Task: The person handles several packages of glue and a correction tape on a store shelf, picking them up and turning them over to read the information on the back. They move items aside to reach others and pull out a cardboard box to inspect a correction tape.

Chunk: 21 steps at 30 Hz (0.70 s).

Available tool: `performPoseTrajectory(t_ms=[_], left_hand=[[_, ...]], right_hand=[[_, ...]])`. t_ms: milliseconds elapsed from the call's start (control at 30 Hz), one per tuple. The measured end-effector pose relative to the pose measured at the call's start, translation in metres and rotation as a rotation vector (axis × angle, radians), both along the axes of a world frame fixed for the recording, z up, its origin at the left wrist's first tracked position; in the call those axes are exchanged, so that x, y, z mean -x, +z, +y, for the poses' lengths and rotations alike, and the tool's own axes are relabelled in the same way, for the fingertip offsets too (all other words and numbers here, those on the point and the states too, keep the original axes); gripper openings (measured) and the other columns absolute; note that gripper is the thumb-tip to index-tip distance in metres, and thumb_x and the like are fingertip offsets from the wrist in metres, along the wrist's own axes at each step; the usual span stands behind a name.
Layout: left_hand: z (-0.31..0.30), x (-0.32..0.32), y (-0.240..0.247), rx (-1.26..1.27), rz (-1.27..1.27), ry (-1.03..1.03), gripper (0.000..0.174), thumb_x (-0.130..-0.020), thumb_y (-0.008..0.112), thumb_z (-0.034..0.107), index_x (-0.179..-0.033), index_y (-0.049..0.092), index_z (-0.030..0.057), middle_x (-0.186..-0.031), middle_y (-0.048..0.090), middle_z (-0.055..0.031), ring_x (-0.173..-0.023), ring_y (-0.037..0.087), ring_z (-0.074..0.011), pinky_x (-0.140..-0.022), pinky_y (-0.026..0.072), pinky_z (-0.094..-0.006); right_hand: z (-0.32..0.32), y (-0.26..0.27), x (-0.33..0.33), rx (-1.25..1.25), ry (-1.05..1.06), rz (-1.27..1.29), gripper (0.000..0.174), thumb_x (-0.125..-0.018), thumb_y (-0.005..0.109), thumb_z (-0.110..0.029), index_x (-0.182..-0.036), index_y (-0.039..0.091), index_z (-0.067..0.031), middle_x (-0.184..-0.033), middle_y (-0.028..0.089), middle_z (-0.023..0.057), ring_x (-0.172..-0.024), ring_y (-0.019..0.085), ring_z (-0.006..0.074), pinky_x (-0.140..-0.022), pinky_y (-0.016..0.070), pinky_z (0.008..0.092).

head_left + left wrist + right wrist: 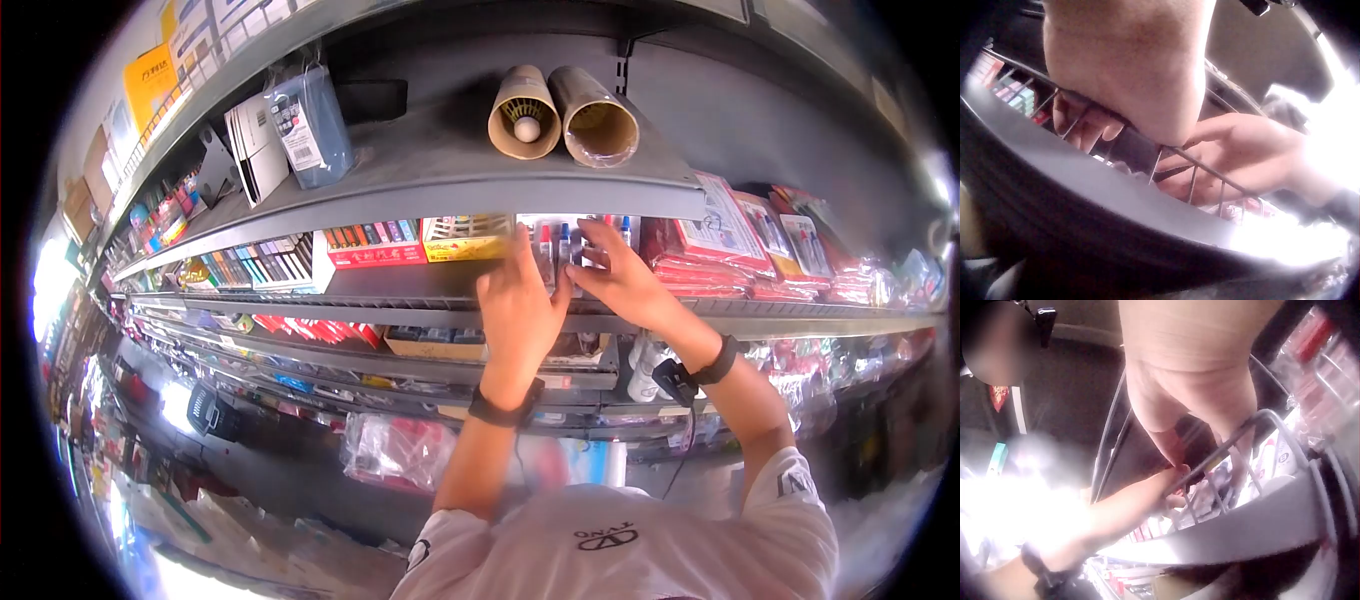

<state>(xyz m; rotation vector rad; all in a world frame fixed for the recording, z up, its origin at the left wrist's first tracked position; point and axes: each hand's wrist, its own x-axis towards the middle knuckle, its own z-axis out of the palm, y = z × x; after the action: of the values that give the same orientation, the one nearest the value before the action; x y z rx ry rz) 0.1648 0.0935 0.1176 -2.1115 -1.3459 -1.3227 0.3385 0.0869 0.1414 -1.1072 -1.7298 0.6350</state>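
Several upright markers with red and blue caps stand on the middle shelf in the head view; a blue-capped marker (565, 244) stands between my two hands. My left hand (522, 318) is raised at their left, index finger extended upward and thumb beside the markers' lower ends. From the right reaches my right hand (628, 284), its thumb near the left thumb and its spread fingers beside the caps. In the left wrist view, the shelf's wire rail partly hides both hands' fingers. In the right wrist view, the right fingers (1239, 465) extend down among the markers behind the rail.
Left of the markers sit a yellow box (466, 240) and a red box (375, 250). Red plastic-wrapped packs (700, 250) lie to the right. An upper shelf (430, 190) overhangs the hands, with two cardboard tubes (600, 135) on it. A wire rail (1194, 178) edges the shelf.
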Motion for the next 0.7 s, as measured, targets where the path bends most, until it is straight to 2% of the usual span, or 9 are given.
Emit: performPoseTrajectory(t_ms=[100,200,300,333,433,533,633,700], left_hand=[[0.003,0.000,-0.002,-0.014,-0.006,0.002,0.074,-0.089,0.071,0.031,-0.146,0.039,-0.0046,-0.105,0.072,-0.0215,-0.083,0.070,-0.0324,-0.082,0.0453,-0.0403],[0.002,0.000,-0.002,-0.007,0.003,0.012,0.074,-0.089,0.070,0.032,-0.145,0.039,-0.0050,-0.102,0.072,-0.0208,-0.082,0.070,-0.0323,-0.081,0.0453,-0.0403],[0.003,0.001,-0.002,-0.003,0.008,0.016,0.073,-0.090,0.069,0.032,-0.145,0.039,-0.0055,-0.100,0.072,-0.0203,-0.081,0.070,-0.0321,-0.081,0.0453,-0.0404],[0.003,0.001,-0.003,0.001,0.004,0.017,0.073,-0.090,0.069,0.033,-0.145,0.039,-0.0057,-0.099,0.072,-0.0202,-0.081,0.070,-0.0321,-0.081,0.0453,-0.0404],[0.001,0.001,-0.002,-0.010,-0.007,-0.001,0.073,-0.091,0.068,0.034,-0.145,0.039,-0.0059,-0.098,0.072,-0.0204,-0.080,0.070,-0.0320,-0.081,0.0453,-0.0405],[-0.001,0.001,-0.001,0.022,-0.003,0.005,0.073,-0.091,0.067,0.034,-0.146,0.038,-0.0061,-0.097,0.073,-0.0198,-0.080,0.070,-0.0317,-0.081,0.0453,-0.0409],[0.001,0.001,-0.004,0.023,0.006,0.018,0.074,-0.091,0.067,0.033,-0.147,0.037,-0.0057,-0.106,0.072,-0.0226,-0.081,0.070,-0.0319,-0.081,0.0456,-0.0405],[0.002,0.001,-0.005,-0.034,0.006,0.021,0.070,-0.091,0.067,0.032,-0.147,0.040,-0.0001,-0.114,0.069,-0.0258,-0.083,0.071,-0.0326,-0.083,0.0459,-0.0403]], right_hand=[[0.003,0.005,0.001,-0.142,-0.067,-0.149,0.069,-0.091,0.071,-0.021,-0.145,0.038,0.0061,-0.138,0.052,0.0318,-0.131,0.054,0.0399,-0.107,0.0440,0.0432],[0.012,0.015,-0.004,-0.267,-0.014,-0.141,0.068,-0.089,0.071,-0.020,-0.143,0.040,0.0054,-0.136,0.054,0.0316,-0.130,0.053,0.0425,-0.108,0.0424,0.0436],[0.002,0.031,-0.013,-0.137,-0.170,-0.186,0.065,-0.088,0.070,-0.020,-0.141,0.041,0.0053,-0.136,0.053,0.0321,-0.130,0.050,0.0455,-0.108,0.0411,0.0449],[0.004,0.029,-0.017,-0.330,-0.172,-0.250,0.061,-0.092,0.070,-0.019,-0.141,0.043,0.0044,-0.133,0.056,0.0294,-0.124,0.056,0.0430,-0.102,0.0449,0.0451],[0.004,0.028,-0.021,-0.248,-0.308,-0.481,0.060,-0.094,0.065,-0.022,-0.142,0.040,0.0039,-0.137,0.053,0.0311,-0.122,0.053,0.0493,-0.102,0.0444,0.0485],[0.018,0.022,-0.028,-0.268,-0.222,-0.482,0.058,-0.096,0.060,-0.021,-0.143,0.038,0.0041,-0.139,0.049,0.0325,-0.122,0.051,0.0521,-0.102,0.0436,0.0515],[0.017,0.025,-0.025,-0.204,-0.239,-0.517,0.057,-0.095,0.057,-0.014,-0.145,0.038,0.0049,-0.144,0.047,0.0313,-0.130,0.048,0.0481,-0.109,0.0406,0.0485],[0.019,0.020,-0.031,-0.279,-0.194,-0.589,0.058,-0.093,0.056,-0.010,-0.146,0.039,0.0043,-0.147,0.045,0.0298,-0.137,0.042,0.0455,-0.114,0.0364,0.0466]])
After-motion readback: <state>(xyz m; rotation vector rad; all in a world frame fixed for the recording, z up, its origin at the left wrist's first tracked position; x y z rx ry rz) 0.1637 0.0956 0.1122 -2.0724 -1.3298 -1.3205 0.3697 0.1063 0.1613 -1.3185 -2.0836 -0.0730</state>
